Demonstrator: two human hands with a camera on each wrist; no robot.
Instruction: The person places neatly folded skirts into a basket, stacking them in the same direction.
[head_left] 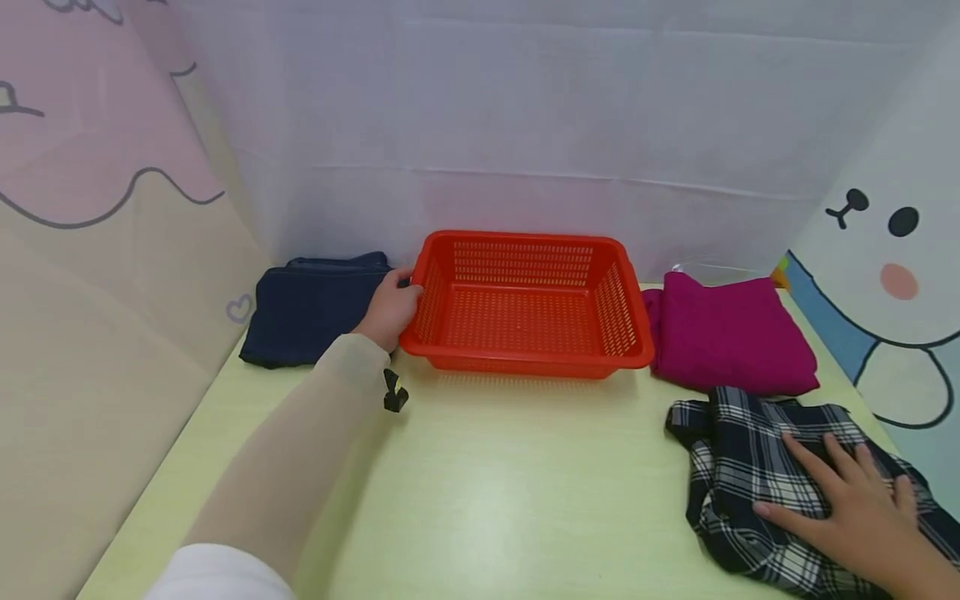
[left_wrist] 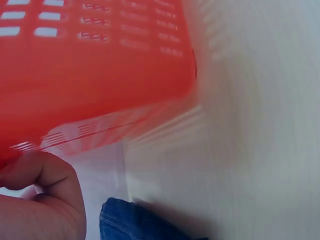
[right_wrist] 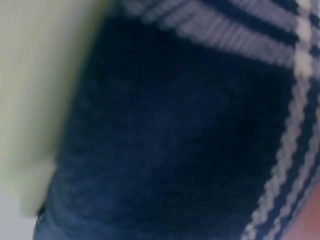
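My left hand (head_left: 392,310) grips the left rim of a red plastic basket (head_left: 525,362), which has slotted walls and nothing inside. In the left wrist view, curled fingers (left_wrist: 47,175) meet the basket's edge, and its underside shows above the table. At the right front, my right hand (head_left: 862,504) lies with fingers spread on a black-and-white plaid garment (head_left: 750,454), loosely bunched. Close up in the right wrist view, the plaid cloth (right_wrist: 165,125) fills most of the picture, with a sliver of skin at the lower right.
Folded dark blue jeans (head_left: 311,312) lie left of the basket. A folded magenta garment (head_left: 738,337) lies right of it, behind the plaid one. The pale yellow table (head_left: 487,483) meets a white cloth backdrop (head_left: 525,108) behind and printed panels at both sides.
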